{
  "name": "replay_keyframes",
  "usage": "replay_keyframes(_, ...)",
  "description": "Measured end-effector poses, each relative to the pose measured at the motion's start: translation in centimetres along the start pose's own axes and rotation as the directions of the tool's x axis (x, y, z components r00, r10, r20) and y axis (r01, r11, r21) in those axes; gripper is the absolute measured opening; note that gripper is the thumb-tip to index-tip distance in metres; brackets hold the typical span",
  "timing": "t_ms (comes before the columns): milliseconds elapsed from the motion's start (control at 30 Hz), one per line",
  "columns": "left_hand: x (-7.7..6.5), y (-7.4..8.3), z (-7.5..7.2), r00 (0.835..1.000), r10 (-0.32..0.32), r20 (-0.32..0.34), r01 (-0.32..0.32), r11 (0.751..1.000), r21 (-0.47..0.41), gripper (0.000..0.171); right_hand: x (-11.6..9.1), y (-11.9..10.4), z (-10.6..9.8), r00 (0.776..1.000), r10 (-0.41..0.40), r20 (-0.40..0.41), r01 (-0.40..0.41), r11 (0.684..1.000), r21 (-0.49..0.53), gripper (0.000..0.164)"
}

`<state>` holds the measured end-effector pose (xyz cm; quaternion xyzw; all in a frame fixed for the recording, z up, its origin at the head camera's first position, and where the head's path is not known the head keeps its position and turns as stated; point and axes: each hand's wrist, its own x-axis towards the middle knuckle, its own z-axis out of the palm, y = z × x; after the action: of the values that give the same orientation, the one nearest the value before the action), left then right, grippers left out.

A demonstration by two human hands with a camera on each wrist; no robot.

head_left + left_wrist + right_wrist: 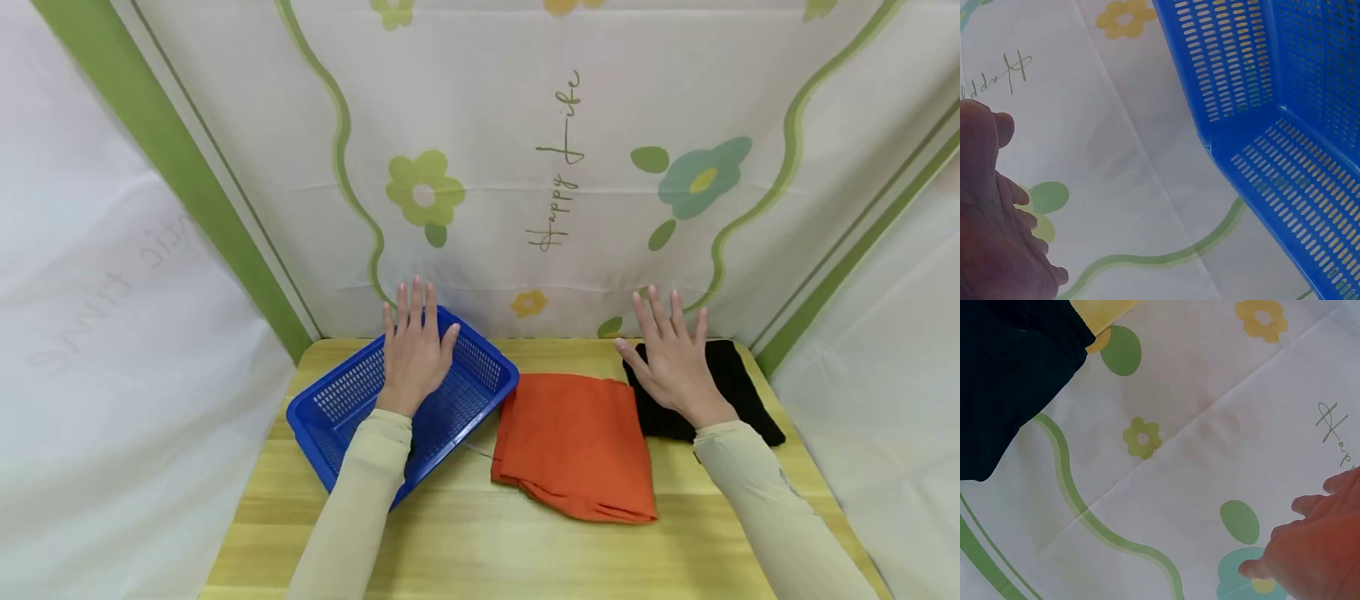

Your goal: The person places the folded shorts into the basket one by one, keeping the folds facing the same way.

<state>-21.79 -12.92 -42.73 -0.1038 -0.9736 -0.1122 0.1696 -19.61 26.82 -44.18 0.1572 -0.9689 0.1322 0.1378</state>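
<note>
My left hand [415,358] is held over the blue plastic basket [480,364], fingers straight and spread, holding nothing. In the left wrist view the basket's slotted wall [1222,56] lies off to the side of that hand [997,212]. My right hand [675,367], also spread with straight fingers, hovers over a folded black cloth [738,387] at the right. The right wrist view shows the black cloth [1010,381] well apart from the fingers [1310,506]. Between the hands a folded orange cloth [573,442] lies flat on the table, its left edge close to the basket's corner.
The wooden table [480,550] ends at a white curtain [495,167] printed with flowers and lettering. More white curtain [112,333] hangs on the left, and another panel [885,358] on the right. A thin pale cord [477,451] shows between basket and orange cloth.
</note>
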Motion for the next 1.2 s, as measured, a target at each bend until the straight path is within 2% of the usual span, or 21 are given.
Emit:
replay_keyframes(700,-1.0,1.1,0.8,0.999,0.039,-0.01,-0.039,0.999,0.022,0.074,-0.4,-0.3,0.4,1.0,-0.002,0.019,0.002,1.0,0.002,0.079)
replay_keyframes(1000,-1.9,1.3,1.0,0.999,0.05,-0.009,-0.05,0.999,0.022,0.074,-0.6,-1.0,0.6,0.999,-0.019,0.026,0.018,1.0,0.015,0.078)
replay_keyframes(1200,-2.7,2.0,1.5,0.997,0.066,0.038,-0.067,0.998,0.022,0.074,-1.3,-1.1,1.0,0.999,-0.03,0.039,0.029,0.999,0.028,0.078)
